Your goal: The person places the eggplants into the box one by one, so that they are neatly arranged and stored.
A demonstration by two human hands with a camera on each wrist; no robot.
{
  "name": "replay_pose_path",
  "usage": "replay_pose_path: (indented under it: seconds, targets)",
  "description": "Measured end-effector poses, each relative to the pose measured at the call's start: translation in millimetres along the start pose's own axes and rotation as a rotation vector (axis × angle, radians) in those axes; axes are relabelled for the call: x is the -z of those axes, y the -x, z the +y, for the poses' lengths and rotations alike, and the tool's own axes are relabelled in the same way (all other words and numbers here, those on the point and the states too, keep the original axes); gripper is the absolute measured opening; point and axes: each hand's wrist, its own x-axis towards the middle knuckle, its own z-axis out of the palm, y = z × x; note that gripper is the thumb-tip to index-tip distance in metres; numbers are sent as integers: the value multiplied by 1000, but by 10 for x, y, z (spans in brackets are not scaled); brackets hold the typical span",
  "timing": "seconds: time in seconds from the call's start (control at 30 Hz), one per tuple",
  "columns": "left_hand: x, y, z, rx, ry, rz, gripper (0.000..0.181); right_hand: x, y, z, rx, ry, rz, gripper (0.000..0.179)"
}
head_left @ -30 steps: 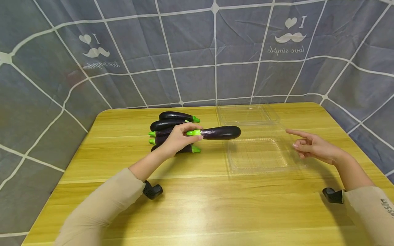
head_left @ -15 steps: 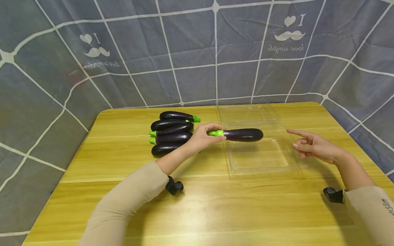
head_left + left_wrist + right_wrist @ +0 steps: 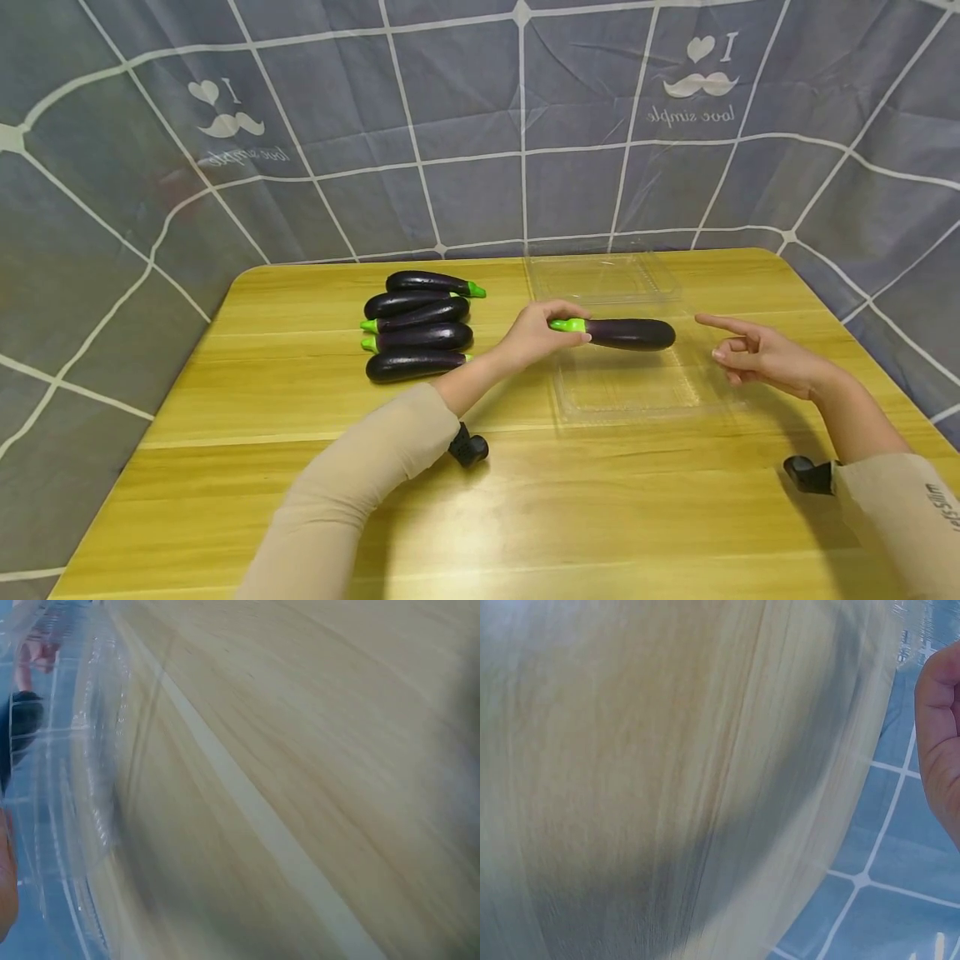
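Observation:
My left hand (image 3: 537, 335) pinches an eggplant (image 3: 632, 333) by its green stem end. The eggplant lies level above the clear plastic clamshell box (image 3: 637, 410), its round end pointing right. That box lies unfolded on the table, lid at the back. In the left wrist view, part of the dark eggplant (image 3: 25, 720) shows at the left edge beside the clear plastic. To the right of the box hovers my right hand (image 3: 772, 360), its index finger extended and the others loosely curled, holding nothing. Only part of the right hand (image 3: 941, 735) appears in the right wrist view.
Several more eggplants (image 3: 423, 336) lie in a row on the left of the wooden table (image 3: 555, 517). A grey curtain (image 3: 465, 117) with white lines hangs behind the table and along its sides. A black device (image 3: 469, 447) sits at the left wrist.
My left hand has carried the eggplant rightward, from beside the row of eggplants to above the clear box. The right hand has stayed nearly still.

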Motion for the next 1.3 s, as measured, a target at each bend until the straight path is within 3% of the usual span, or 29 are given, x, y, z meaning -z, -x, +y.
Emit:
replay_pose_path:
  seconds: [0.33, 0.6, 0.93, 1.1, 1.3]
  targets:
    - [-179, -151, 45, -29, -92, -3, 30, 24, -17, 2, 13, -1, -6, 58]
    - [-291, -239, 72, -89, -183, 18, 27, 47, -25, -9, 2, 16, 6, 59]
    - [-335, -264, 66, -60, -198, 29, 27, 32, -15, -34, 30, -33, -14, 57]
    - [-356, -261, 5, -35, -230, 22, 25, 10, -9, 31, 1, -22, -3, 58]
    - [-374, -271, -19, -20, -257, 21, 24, 13, -15, 47, 23, -17, -20, 58]
